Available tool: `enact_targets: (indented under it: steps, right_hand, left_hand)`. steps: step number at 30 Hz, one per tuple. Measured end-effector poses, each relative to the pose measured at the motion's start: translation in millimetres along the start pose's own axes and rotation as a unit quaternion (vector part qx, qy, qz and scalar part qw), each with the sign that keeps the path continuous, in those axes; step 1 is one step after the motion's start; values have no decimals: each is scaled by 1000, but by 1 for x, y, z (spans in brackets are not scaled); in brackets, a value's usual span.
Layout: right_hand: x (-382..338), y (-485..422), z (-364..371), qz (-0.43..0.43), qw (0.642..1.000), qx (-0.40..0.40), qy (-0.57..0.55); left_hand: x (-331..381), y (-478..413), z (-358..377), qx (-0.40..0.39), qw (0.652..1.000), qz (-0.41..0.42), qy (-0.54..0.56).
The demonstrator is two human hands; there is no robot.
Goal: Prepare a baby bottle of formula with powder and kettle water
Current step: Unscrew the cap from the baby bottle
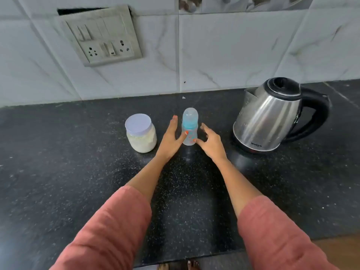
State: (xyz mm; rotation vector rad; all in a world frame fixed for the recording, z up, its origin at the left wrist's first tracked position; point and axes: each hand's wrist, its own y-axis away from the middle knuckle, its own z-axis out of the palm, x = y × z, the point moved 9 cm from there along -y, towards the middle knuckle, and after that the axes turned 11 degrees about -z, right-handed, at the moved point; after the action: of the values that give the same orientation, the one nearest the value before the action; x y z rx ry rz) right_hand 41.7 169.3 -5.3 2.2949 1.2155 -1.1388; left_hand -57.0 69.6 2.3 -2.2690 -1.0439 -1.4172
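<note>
One jar (139,127) of powder (142,143), capped bottle (190,133)

The left forearm (148,178) and right forearm (235,182) stretch forward, bare below rust-pink sleeves (109,230) that end near the elbows, and they draw closer toward the hands. The left hand (171,137) stands on edge, palm facing right, its fingers (173,121) straight and together pointing ahead, and its thumb (184,136) stretched out to the right. The right hand (209,140) faces it with a narrow gap between them, fingers spread and loosely bent, thumb reaching left; nails on both hands are painted orange.
</note>
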Motion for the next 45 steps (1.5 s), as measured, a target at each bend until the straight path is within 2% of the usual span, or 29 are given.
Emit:
enact_targets:
  steps: [2,5,9,12,22,28,45]
  right_hand:
    - [3,-6,3,16,998,4,-60]
    - [3,-12,12,42,994,-26,-100]
    - [5,-19,21,48,988,-47,-139]
    - [7,-22,22,50,985,-47,-156]
    - [-4,-6,11,26,988,-36,-146]
    - [-11,35,3,3,990,-35,-139]
    - [-10,154,10,1,992,-21,-127]
  left_hand:
    - [-4,-8,-2,-6,997,-36,62]
    - [-10,-17,5,-54,989,-65,124]
    - [-12,-25,11,-97,986,-66,121]
    - [-14,-29,8,-82,986,-72,127]
    - [-4,-15,6,-81,991,-42,100]
    - [5,28,7,-98,990,-16,95]
    - [-19,144,33,-107,990,-24,89]
